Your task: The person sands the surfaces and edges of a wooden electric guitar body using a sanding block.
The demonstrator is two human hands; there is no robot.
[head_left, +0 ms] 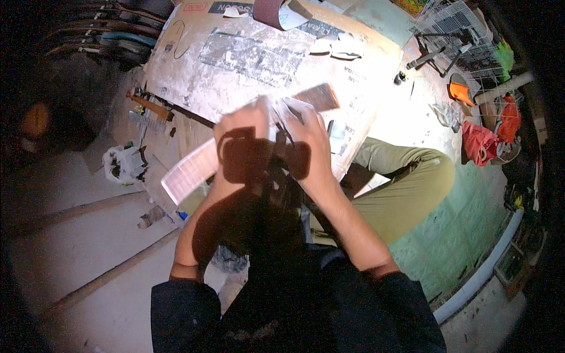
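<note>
My left hand (244, 120) is closed on a long flat pale strip (191, 170), whose free end sticks out toward the lower left. Close beside it, my right hand (309, 126) has its fingers bent and pressed together. Something whitish shows between the two hands, too blurred and bright to name. Past my right fingers lies a brown flat piece (318, 97) with an orange edge; I cannot tell whether it joins the strip. A dark shadow covers both wrists. Under the hands is a dusty printed cardboard sheet (170, 76).
A curled brown sheet, like sandpaper (271, 13), and torn white scraps (338, 46) lie on the cardboard's far part. A saw-like tool (150, 109) and a white plastic bag (125, 163) are at left. At right are a wire cage (453, 35), red cloth (479, 141) and my bent knee (432, 173).
</note>
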